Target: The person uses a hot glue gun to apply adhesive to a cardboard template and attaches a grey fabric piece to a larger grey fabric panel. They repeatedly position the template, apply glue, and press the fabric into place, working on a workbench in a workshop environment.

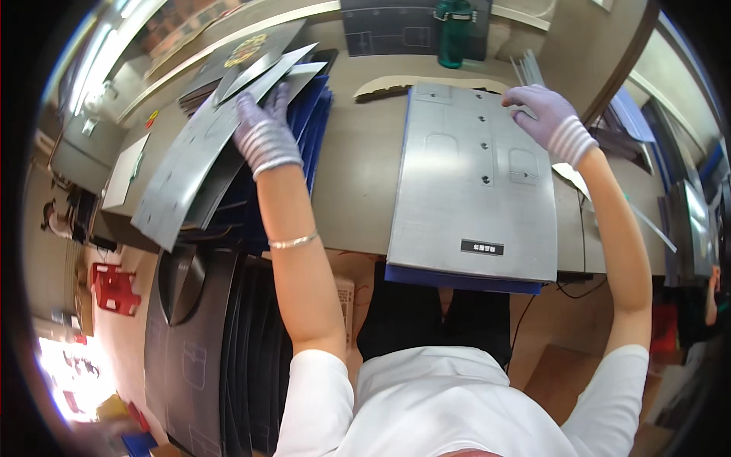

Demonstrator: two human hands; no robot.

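Observation:
A thin silver-grey sheet panel (183, 167) leans at a slant over other grey panels and blue sheets (308, 145) on the left. My left hand (266, 133), in a lilac glove with a striped cuff, grips this panel by its edge near the top. Flat in front of me lies another silver-grey panel (442, 213) with a row of small holes, pressed outlines and a small black label. Blue sheeting shows beneath it, past the near edge. Beside its far right corner, my right hand (542, 118), gloved alike, has its thumb and fingers apart.
A green bottle (453, 34) stands at the back of the table (354, 183). Dark panels (190, 358) stand in a row below left, and a red stool (114, 288) is on the floor. Thin strips (527, 68) lie beyond my right hand; a dark panel (381, 30) leans at the back.

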